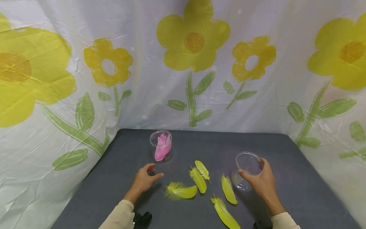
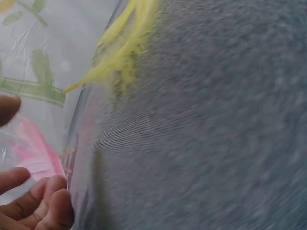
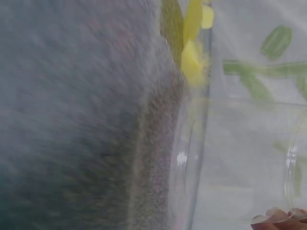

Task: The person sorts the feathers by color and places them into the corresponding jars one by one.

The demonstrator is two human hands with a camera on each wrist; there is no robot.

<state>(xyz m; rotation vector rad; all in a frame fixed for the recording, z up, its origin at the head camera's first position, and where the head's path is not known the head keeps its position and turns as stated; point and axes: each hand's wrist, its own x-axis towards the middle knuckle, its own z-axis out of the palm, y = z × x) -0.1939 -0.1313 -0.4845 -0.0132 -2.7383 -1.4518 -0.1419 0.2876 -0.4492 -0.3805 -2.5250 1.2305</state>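
Note:
In the head view, my right hand (image 1: 262, 182) grips a clear plastic cup (image 1: 242, 182) near its rim, with the thumb on the near side. No feather shows inside this cup. My left hand (image 1: 144, 178) hovers above the table, thumb and fingers apart, holding nothing. Just beyond it stands a second clear cup (image 1: 169, 156) containing pink feathers (image 1: 162, 148). Several yellow feathers lie between the hands, including a fluffy-based one (image 1: 183, 192) nearest the left hand and another (image 1: 228, 190) beside the right hand's cup. Whether that cup touches the table, I cannot tell.
A dark grey cloth covers the table (image 1: 200, 143). Behind and on both sides hangs a white curtain (image 1: 145, 105) printed with yellow flowers. Another yellow feather (image 1: 224, 213) lies near the front edge of the view.

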